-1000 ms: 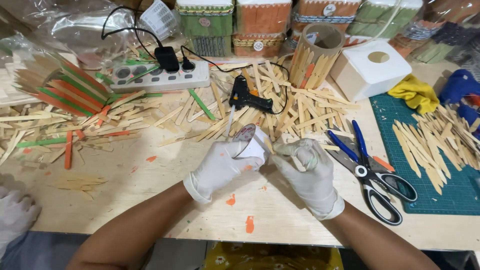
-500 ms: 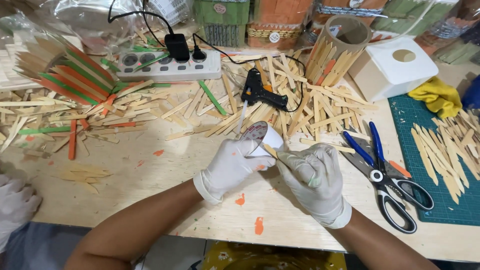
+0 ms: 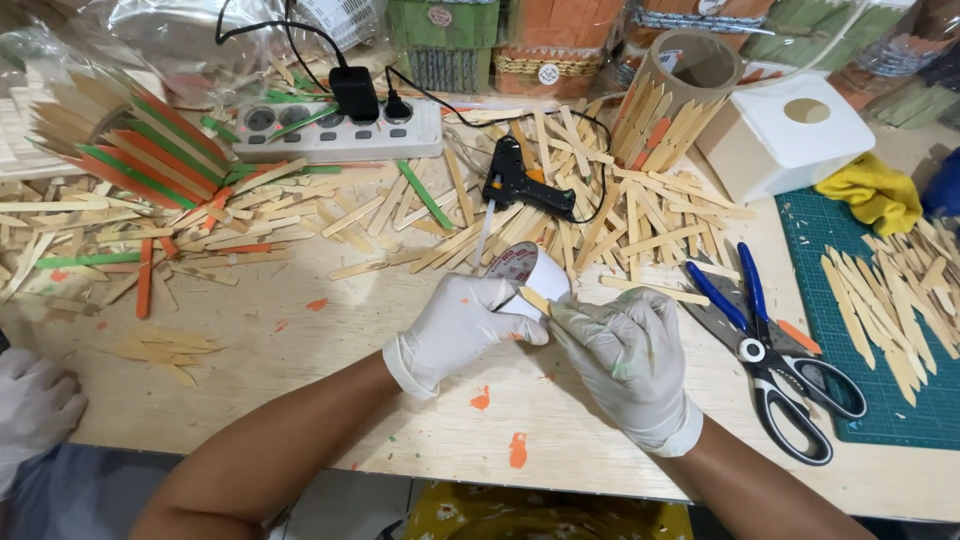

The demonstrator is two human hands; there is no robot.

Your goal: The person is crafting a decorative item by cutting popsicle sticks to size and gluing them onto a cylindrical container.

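Note:
Both my hands wear white gloves over the middle of a wooden table [image 3: 300, 390]. My left hand [image 3: 465, 325] grips a small white paper cup [image 3: 530, 272] lying on its side, mouth toward the far left. My right hand [image 3: 625, 355] holds a short wooden craft stick [image 3: 533, 298] and presses it against the cup's side. A black glue gun [image 3: 520, 182] lies just beyond the cup on a heap of plain wooden sticks [image 3: 600, 215].
Blue-handled pliers [image 3: 725, 295] and black scissors [image 3: 795, 395] lie right of my hands, beside a green cutting mat [image 3: 880, 420] with cut sticks. A stick-covered tube [image 3: 675, 95], white box [image 3: 785, 130], yellow cloth [image 3: 875, 195], power strip [image 3: 335, 130], coloured sticks [image 3: 130, 155] and another person's gloved hand [image 3: 30, 405] surround them.
My hands and the cup have stayed together near the table's middle. The right hand has brought the stick flat against the cup's side, and the camera has dipped slightly.

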